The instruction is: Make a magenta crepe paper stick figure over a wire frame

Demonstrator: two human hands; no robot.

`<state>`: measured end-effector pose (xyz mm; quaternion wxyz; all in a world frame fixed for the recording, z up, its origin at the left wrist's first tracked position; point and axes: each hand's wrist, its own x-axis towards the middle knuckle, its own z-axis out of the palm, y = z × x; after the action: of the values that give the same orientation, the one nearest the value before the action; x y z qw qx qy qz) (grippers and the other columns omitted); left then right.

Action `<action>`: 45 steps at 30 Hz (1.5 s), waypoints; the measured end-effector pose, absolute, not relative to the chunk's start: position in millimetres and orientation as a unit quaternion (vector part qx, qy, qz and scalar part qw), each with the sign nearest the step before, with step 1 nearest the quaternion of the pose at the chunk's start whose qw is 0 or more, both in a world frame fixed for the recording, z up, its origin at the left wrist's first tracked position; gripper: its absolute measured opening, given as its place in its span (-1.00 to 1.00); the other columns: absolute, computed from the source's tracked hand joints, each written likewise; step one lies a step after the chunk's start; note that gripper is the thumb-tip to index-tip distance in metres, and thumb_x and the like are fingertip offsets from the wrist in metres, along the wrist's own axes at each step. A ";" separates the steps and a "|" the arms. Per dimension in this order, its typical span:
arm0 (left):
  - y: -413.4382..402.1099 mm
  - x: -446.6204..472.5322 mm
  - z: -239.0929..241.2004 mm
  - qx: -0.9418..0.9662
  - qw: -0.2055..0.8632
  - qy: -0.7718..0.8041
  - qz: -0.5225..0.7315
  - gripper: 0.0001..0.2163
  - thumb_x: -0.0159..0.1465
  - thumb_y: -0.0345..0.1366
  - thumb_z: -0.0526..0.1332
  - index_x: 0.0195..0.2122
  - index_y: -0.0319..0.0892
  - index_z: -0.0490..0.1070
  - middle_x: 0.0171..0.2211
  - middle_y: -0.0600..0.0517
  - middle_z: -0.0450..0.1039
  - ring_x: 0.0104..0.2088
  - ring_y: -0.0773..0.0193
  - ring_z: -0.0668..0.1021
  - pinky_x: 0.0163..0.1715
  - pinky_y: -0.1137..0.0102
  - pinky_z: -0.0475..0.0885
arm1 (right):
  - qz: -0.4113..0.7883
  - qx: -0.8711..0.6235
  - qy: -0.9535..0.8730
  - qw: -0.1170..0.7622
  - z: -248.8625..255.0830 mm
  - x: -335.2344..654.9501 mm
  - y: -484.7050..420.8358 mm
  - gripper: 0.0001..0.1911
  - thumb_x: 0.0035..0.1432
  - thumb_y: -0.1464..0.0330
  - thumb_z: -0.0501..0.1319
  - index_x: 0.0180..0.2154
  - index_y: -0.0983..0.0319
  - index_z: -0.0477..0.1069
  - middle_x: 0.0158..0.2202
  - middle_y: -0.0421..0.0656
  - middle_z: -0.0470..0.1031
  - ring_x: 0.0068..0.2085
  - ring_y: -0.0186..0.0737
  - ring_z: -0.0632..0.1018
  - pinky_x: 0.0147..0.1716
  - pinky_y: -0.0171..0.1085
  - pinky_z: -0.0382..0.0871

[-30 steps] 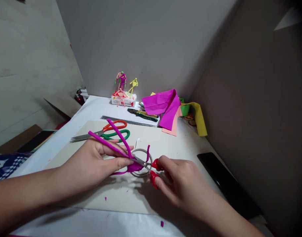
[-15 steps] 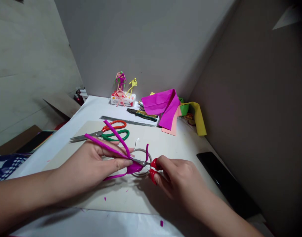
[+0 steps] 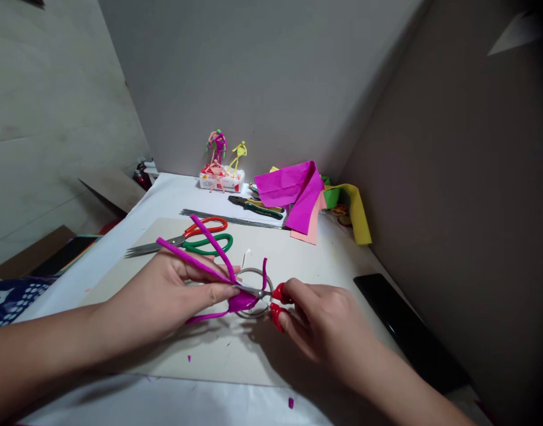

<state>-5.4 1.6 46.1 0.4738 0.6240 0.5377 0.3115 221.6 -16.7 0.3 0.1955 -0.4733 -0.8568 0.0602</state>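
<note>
My left hand [image 3: 173, 293] pinches a magenta paper-wrapped wire figure [image 3: 209, 260] whose thin limbs stick up and to the left. My right hand [image 3: 320, 322] grips small red-handled scissors [image 3: 266, 294], fingers through the handles. The blades point left into the magenta paper at my left fingertips. Under the blades a clear tape roll [image 3: 253, 293] lies on a beige board [image 3: 235, 355]. Both hands hover just above the board.
Larger scissors with orange and green handles [image 3: 195, 235] lie behind my left hand. Farther back are thin wires [image 3: 227, 218], pliers [image 3: 256, 206], crepe paper in magenta, pink, yellow [image 3: 307, 198], and small figures on a white box [image 3: 222, 171]. A black phone [image 3: 404, 331] lies right.
The scissor handles have come closer together at the magenta paper. My hands have hardly shifted otherwise.
</note>
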 end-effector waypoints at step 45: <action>-0.3 -7.4 46.5 0.641 0.430 0.560 0.301 -0.82 0.07 -0.10 0.37 -0.32 0.01 0.63 -0.24 -0.01 0.63 -0.24 0.06 0.63 -0.26 0.32 0.58 | 0.010 -0.481 -0.853 0.202 -0.4 218.9 -19.0 -0.87 0.17 0.36 0.07 -0.42 0.22 0.30 -0.61 -0.23 0.37 -0.62 -0.33 0.30 -0.57 -0.32 -0.02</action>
<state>-7.4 -0.3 46.5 0.4305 0.6408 0.5597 0.3014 218.9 -19.0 -0.4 0.2023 -0.4808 -0.8531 0.0100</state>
